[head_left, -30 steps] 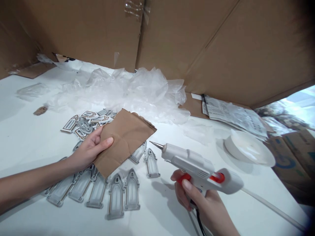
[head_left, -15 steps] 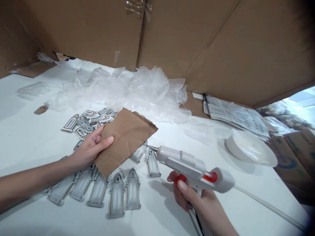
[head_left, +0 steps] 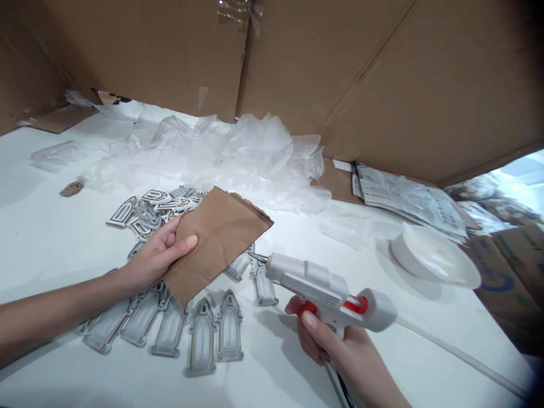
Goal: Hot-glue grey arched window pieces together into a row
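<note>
My left hand grips a brown cardboard piece by its left edge, thumb on top, holding it tilted over the table. In my right hand is a white hot glue gun with a red trigger, a finger on that trigger. Its metal nozzle points left and is at the cardboard's lower right edge; whether they touch I cannot tell. A long glue stick sticks out of the back. Under and below the cardboard lie several grey arched window-shaped pieces. Behind my left hand is a pile of smaller white-and-brown arched pieces.
Crumpled clear plastic bags spread along the back, before a tall cardboard wall. A white bowl stands tilted on the right, with a printed plastic packet behind it. A small brown scrap lies at left.
The glue gun has shifted slightly left with my right hand, bringing its nozzle closer to the cardboard's edge. My left hand and the cardboard have hardly moved.
</note>
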The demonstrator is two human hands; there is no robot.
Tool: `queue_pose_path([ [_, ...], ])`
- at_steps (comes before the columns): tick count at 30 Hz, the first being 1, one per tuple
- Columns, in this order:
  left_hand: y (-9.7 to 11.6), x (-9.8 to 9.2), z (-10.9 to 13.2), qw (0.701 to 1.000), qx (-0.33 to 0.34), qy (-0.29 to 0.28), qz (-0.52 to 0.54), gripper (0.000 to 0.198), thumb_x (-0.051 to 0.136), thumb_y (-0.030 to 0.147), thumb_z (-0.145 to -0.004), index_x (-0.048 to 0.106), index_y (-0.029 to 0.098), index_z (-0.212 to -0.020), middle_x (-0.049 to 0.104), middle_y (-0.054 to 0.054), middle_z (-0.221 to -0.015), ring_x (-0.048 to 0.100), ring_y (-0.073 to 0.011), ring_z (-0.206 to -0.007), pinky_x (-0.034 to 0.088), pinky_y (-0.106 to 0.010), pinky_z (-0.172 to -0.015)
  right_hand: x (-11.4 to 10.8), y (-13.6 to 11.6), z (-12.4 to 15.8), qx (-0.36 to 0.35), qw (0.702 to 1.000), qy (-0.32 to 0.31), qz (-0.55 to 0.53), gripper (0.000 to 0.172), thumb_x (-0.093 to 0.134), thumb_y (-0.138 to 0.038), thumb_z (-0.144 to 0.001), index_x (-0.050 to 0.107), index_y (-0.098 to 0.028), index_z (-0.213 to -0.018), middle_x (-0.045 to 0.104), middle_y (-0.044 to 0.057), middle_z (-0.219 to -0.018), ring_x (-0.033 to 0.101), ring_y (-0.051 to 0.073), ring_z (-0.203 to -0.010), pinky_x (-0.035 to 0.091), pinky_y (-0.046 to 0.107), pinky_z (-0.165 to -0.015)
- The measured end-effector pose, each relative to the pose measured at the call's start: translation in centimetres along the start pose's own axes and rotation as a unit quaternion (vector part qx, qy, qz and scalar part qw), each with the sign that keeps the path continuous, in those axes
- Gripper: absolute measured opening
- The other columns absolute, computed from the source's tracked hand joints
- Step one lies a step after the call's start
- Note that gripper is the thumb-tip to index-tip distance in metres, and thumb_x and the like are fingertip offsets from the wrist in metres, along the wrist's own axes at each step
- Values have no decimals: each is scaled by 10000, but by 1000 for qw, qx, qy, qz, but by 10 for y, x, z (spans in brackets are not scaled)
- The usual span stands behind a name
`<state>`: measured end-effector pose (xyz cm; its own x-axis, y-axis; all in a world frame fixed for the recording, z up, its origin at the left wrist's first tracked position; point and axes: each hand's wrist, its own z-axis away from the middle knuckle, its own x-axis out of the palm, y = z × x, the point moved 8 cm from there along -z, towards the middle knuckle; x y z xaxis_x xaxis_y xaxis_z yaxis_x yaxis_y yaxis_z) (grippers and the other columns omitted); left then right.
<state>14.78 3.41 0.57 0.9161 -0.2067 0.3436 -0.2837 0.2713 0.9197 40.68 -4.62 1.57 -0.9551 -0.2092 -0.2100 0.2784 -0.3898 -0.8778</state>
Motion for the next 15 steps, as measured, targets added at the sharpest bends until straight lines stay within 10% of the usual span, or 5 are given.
queue_pose_path([
  [15, -1, 0, -1, 1000, 0, -14, -12, 482, 687, 358, -879, 519, 279, -1323, 691, -63, -1234, 736, -208, -906, 602, -191, -662, -10, 5, 1, -9, 998, 60, 36, 513, 587, -669, -807, 703, -183, -926, 416, -26, -514, 400, 143, -511, 366, 309, -544],
])
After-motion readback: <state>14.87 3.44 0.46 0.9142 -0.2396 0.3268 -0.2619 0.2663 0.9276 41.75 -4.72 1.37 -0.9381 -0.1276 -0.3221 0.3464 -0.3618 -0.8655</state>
